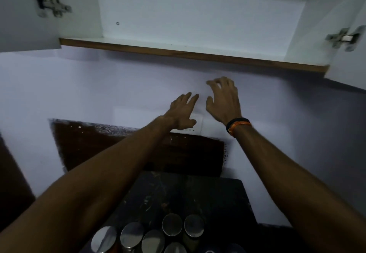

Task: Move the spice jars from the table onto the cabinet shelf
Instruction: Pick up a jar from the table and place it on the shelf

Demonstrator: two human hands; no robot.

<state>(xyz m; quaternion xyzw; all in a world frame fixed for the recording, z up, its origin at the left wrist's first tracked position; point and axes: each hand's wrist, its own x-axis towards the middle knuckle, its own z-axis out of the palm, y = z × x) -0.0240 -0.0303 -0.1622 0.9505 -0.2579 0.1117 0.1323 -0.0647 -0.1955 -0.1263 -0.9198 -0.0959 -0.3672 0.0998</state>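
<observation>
Several spice jars [172,225] with round metal lids stand in a cluster on the dark table [217,197] at the bottom of the view. Above, the white cabinet shelf [178,52] with a brown front edge stands bare, both doors swung out. My left hand [183,111] reaches up in front of the wall, fingers straight and spread, holding nothing. My right hand [222,99], with dark and orange bands at the wrist, is raised beside it, fingers loosely bent and empty. Both hands hang below the shelf edge, well above the jars.
The left cabinet door [25,13] and the right cabinet door [348,37] carry metal hinges. A white switch plate [195,126] sits on the wall behind my left hand. A dark patch [118,150] marks the wall above the table.
</observation>
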